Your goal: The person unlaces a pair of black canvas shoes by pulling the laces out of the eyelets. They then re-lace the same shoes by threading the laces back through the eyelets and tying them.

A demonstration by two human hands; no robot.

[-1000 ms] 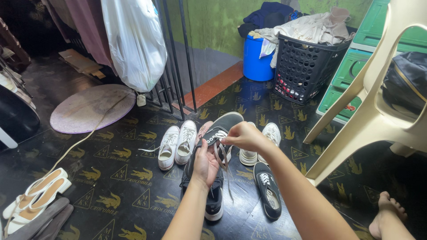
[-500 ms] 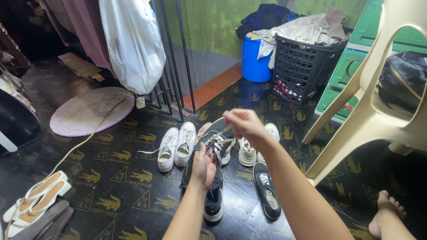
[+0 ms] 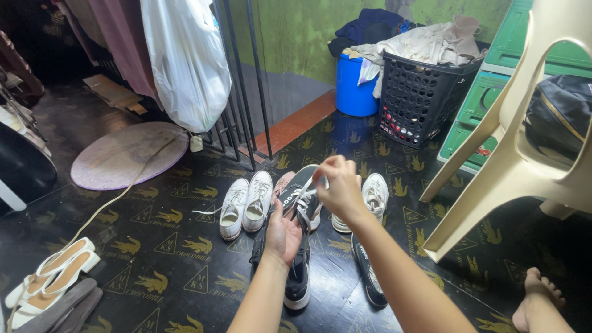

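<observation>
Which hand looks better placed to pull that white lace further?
Probably the right hand: it already pinches the white lace, while the left hand cradles the black sneaker underneath.

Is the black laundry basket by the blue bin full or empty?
Full: the black laundry basket has pale clothes heaped above its rim.

Bare floor (image 3: 154, 271) open to the left, white sneakers (image 3: 246, 203) just ahead, plastic chair (image 3: 512, 166) crowding the right (leg angled inward)
</observation>
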